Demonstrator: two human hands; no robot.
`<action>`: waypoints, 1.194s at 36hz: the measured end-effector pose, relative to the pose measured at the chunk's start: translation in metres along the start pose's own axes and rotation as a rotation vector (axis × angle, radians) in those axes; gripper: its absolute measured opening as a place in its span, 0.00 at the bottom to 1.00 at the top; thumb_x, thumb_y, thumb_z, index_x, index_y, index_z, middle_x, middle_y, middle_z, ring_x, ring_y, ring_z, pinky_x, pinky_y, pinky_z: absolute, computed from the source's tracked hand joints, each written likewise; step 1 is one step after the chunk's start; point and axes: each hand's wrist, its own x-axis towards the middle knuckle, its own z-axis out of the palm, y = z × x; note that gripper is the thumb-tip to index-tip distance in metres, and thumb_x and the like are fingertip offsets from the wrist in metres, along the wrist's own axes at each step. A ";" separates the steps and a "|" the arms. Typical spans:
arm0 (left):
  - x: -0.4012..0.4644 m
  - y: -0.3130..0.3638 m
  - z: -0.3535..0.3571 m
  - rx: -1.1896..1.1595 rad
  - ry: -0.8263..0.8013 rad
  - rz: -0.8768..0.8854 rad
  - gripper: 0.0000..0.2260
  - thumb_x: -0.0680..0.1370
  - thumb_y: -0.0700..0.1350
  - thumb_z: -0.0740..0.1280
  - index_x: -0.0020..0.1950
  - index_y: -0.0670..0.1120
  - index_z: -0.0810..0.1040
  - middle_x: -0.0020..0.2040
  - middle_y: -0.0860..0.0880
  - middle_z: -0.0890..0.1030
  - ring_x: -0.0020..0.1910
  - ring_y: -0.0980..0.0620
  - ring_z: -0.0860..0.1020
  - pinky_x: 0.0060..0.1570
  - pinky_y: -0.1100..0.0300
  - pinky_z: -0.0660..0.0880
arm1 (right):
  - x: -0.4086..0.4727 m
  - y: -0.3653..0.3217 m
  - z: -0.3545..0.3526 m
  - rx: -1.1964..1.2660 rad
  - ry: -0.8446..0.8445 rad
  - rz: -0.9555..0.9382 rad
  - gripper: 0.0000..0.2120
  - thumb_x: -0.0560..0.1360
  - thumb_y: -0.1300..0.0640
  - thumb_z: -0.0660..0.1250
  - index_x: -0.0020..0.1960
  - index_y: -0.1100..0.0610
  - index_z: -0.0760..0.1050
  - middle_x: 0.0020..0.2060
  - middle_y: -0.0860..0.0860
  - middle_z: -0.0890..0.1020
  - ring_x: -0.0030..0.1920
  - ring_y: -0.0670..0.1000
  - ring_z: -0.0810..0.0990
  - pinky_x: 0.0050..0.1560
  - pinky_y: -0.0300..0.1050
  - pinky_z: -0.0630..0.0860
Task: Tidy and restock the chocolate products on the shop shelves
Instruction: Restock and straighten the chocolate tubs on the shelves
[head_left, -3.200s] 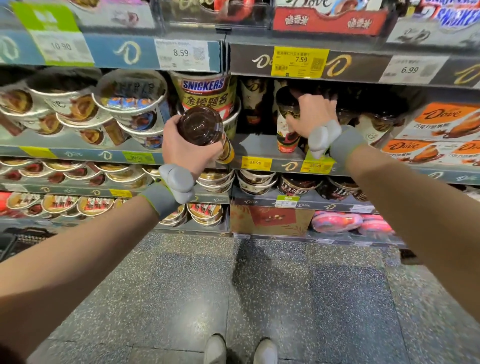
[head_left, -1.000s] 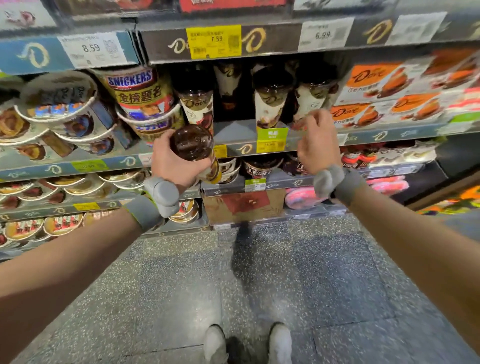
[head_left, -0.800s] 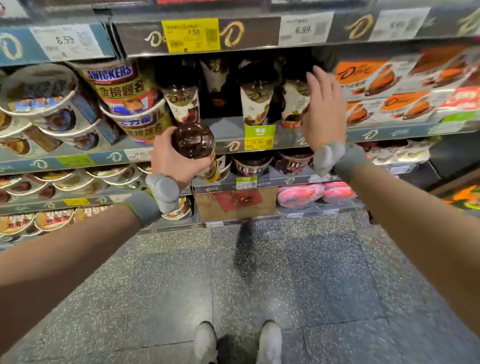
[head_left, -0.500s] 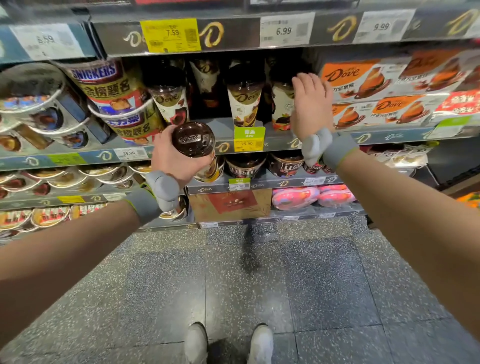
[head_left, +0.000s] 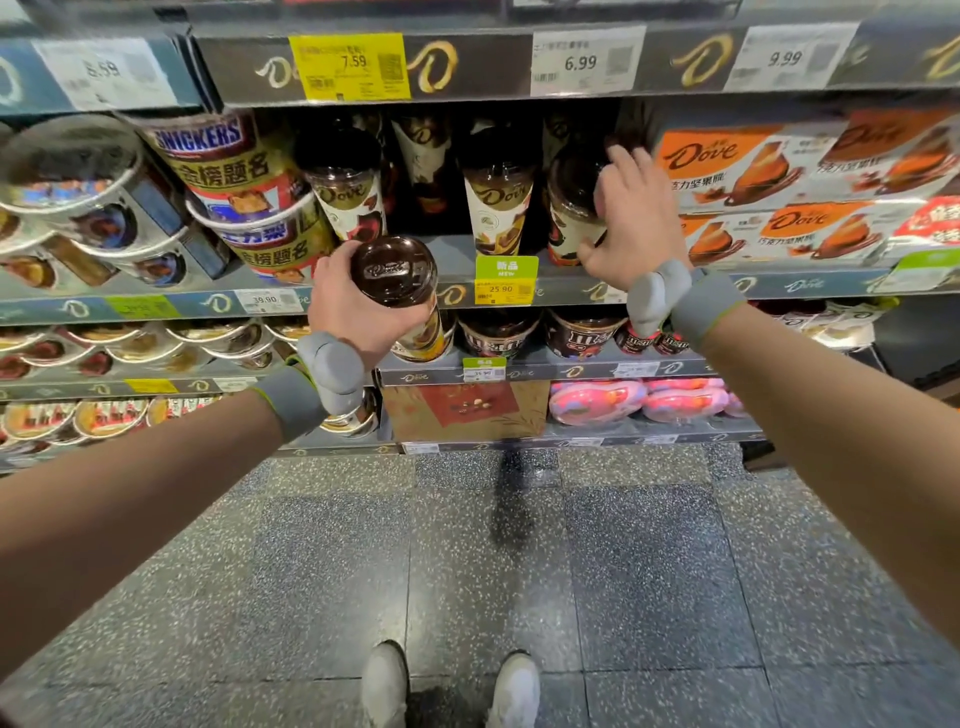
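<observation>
Since half a second ago your right hand (head_left: 631, 218) slid onto the rightmost shelf cup (head_left: 571, 208), fingers loose, at 1 o'clock — square it forward, then slot the Dove cup (head_left: 397, 280) your left hand (head_left: 358, 312) grips — dead centre.

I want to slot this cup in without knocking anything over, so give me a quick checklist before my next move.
1. Left hand has a firm grip on the brown-lidded Dove chocolate cup: ok.
2. Held cup upright: not ok, lid tilts toward the camera.
3. Right hand free: not ok, fingers rest on the rightmost clear-lidded Dove cup.
4. Gap between the shelved tapered Dove cups: ok, open shelf shows beside the middle one.
5. Depth behind the front row: cannot tell.
</observation>
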 end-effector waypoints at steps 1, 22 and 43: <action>0.001 -0.001 -0.001 -0.001 0.003 -0.001 0.39 0.61 0.54 0.78 0.69 0.48 0.68 0.63 0.48 0.72 0.61 0.50 0.73 0.62 0.56 0.70 | 0.000 -0.001 0.001 -0.002 0.022 -0.001 0.22 0.68 0.57 0.71 0.58 0.65 0.69 0.72 0.61 0.62 0.73 0.63 0.57 0.73 0.57 0.55; 0.014 -0.014 -0.019 0.027 0.013 -0.015 0.38 0.62 0.51 0.78 0.69 0.46 0.68 0.64 0.46 0.72 0.62 0.48 0.72 0.60 0.57 0.69 | 0.012 -0.008 -0.014 -0.178 0.057 -0.037 0.31 0.66 0.54 0.73 0.64 0.63 0.67 0.62 0.64 0.68 0.63 0.65 0.66 0.62 0.58 0.65; 0.018 -0.030 -0.044 -0.018 -0.001 -0.057 0.40 0.56 0.60 0.74 0.66 0.49 0.71 0.60 0.49 0.75 0.59 0.50 0.74 0.59 0.57 0.72 | -0.034 -0.043 -0.022 0.113 0.278 0.011 0.39 0.63 0.45 0.67 0.70 0.59 0.64 0.59 0.62 0.69 0.59 0.61 0.68 0.61 0.52 0.65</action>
